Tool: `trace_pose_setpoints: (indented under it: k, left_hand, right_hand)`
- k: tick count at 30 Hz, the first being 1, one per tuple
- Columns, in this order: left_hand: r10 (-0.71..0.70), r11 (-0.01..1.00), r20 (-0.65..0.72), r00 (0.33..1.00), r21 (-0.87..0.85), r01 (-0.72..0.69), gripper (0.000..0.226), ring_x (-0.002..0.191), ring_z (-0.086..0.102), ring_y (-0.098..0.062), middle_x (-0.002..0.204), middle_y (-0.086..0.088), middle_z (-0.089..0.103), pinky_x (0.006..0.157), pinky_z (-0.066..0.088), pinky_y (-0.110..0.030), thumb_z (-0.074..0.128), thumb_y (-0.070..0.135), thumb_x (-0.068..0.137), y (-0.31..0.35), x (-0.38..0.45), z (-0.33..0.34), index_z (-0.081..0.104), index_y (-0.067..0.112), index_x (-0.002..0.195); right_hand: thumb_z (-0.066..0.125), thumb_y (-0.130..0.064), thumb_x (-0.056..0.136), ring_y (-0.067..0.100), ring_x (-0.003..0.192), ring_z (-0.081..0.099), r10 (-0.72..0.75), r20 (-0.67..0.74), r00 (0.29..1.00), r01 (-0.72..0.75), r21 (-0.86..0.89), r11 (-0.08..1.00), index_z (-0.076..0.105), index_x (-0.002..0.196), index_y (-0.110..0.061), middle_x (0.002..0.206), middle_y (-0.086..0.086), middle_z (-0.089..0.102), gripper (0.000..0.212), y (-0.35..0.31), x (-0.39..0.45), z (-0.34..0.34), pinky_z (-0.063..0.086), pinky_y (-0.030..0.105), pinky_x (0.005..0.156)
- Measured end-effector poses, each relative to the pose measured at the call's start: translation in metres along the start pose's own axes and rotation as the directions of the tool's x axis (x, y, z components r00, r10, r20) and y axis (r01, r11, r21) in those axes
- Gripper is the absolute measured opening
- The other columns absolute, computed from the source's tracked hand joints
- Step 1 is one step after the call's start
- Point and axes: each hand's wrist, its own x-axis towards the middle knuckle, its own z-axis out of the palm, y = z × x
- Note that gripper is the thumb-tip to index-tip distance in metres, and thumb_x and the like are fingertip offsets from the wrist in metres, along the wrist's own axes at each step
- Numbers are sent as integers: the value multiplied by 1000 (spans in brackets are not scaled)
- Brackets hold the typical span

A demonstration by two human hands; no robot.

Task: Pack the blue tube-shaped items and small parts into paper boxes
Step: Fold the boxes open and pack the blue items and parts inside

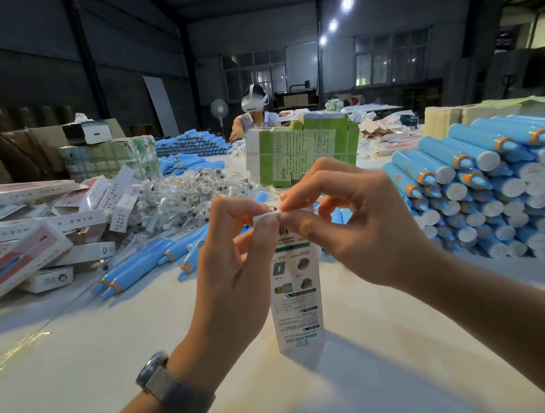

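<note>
A narrow white box (293,293) stands upright on the white table (77,360), its base resting near the middle of the tabletop and its printed face turned to the camera. Both hands meet at its top end. The left hand (233,262) comes in from the left, thumb and forefinger pinching the top flap (267,214); a watch (169,387) sits on that wrist. The right hand (344,218) comes from the right, its thumb and forefinger pinching the same flap, so the fingertips of the two hands nearly touch over the box's top. The remaining fingers of both hands are curled, those of the right hand hanging beside the box's upper right edge. The box body hangs down between the two wrists.

To the right, well apart from the box, blue tubes (488,186) lie stacked in a big pile, white ends facing the camera. More loose tubes (140,260) lie on the table left of the left hand. Behind them is a heap of small clear-bagged parts (177,197), and further left a jumble of flat white boxes (27,236). Behind the hands stands a green-and-white bundle of folded cartons (301,147). Across the table a second person (254,112) wearing a headset sits beside another tube pile (191,144).
</note>
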Motion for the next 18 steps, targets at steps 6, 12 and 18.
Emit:
trace_pose_setpoints:
  k: [6,12,18]
  left_hand:
    - [-26,996,33,999,-82,29,8,69,61,1,84,17,63,61,48,-13,48,15,100,1,-2,2,47,21,94]
    - [-86,989,-7,996,-122,84,25,65,55,-1,80,7,57,60,44,-13,50,14,97,4,-1,4,58,37,88]
    - [-74,996,-24,997,-52,72,28,69,55,-2,80,14,60,62,44,-13,56,21,95,5,1,3,57,47,84]
  right_hand:
    - [68,-15,83,22,91,67,31,2,1000,-31,39,999,73,90,-17,90,6,69,8,4,1,-3,56,36,66]
    - [69,-12,82,21,88,68,23,-31,999,-21,51,998,73,87,-18,88,6,70,8,3,1,0,56,35,68]
    - [67,-11,83,18,79,64,29,-33,999,-28,27,999,73,83,-12,85,8,68,6,1,1,1,52,22,64]
